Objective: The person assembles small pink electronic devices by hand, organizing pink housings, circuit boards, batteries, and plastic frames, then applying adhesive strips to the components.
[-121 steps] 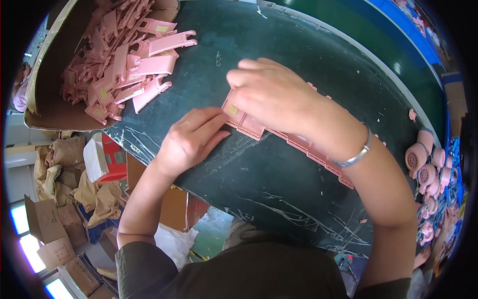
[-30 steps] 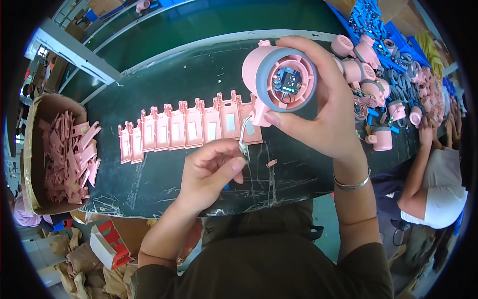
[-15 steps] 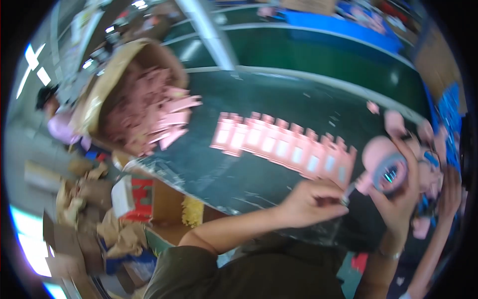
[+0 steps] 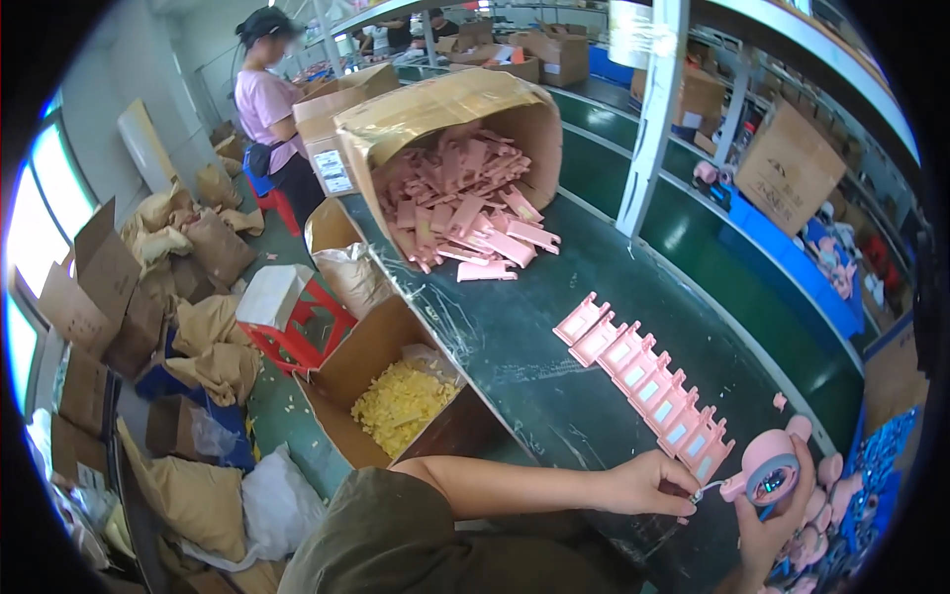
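At the lower right, my right hand (image 4: pixel 768 536) is wrapped round a pink fan head (image 4: pixel 765 461) with a grey ring and a dark shiny centre. From its short pink neck a thin pale wire (image 4: pixel 709 486) runs to my left hand (image 4: pixel 648 485). The thumb and fingers of that hand are closed on the wire's end, where a small metallic tip shows. Just beyond my left hand, pink plastic handle shells (image 4: pixel 648 387) lie side by side in a slanting row, several with pale rectangles on them.
A tipped carton (image 4: pixel 539 109) spills pink shells onto the dark green bench (image 4: pixel 495 337). Below the bench's left edge stands a box of yellow pieces (image 4: pixel 408 408). A red stool (image 4: pixel 315 315) and a person (image 4: pixel 269 104) are farther left. More pink fan heads (image 4: pixel 813 525) crowd the right.
My view has swung left and sharpened, bringing the carton, stool and person nearer the middle. Both hands keep their hold on the fan head and its wire.
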Action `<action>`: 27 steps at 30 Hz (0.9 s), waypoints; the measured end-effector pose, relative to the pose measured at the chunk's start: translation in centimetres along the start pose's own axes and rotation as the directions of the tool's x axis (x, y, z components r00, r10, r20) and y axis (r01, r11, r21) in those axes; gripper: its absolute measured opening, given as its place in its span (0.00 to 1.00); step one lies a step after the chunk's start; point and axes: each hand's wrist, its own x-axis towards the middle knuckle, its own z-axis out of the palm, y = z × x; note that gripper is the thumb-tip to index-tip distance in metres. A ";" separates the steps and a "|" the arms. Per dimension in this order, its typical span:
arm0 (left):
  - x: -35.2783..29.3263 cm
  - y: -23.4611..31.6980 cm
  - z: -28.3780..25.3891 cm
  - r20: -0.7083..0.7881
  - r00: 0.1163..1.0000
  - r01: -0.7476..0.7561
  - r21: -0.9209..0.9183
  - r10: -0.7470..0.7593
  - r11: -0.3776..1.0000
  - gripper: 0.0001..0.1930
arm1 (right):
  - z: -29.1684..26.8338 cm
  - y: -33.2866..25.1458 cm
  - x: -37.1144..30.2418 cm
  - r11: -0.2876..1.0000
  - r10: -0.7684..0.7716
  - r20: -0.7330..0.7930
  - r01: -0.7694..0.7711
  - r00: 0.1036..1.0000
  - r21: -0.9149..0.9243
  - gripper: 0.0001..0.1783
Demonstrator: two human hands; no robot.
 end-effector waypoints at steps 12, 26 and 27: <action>-5.2 2.3 1.1 0.014 0.996 -0.084 -0.055 0.085 0.995 0.09 | 1.4 -8.9 -0.9 0.944 -0.302 0.050 0.306 0.952 -0.123 0.36; -8.7 3.4 2.0 -0.056 0.977 -0.202 0.031 0.204 0.979 0.06 | 2.4 -9.6 -1.9 0.911 -0.388 0.108 0.399 0.915 -0.102 0.36; -8.4 3.1 1.7 -0.014 0.981 -0.195 0.020 0.195 0.981 0.07 | 2.0 -7.8 -2.2 0.954 -0.288 0.102 0.295 0.952 -0.060 0.43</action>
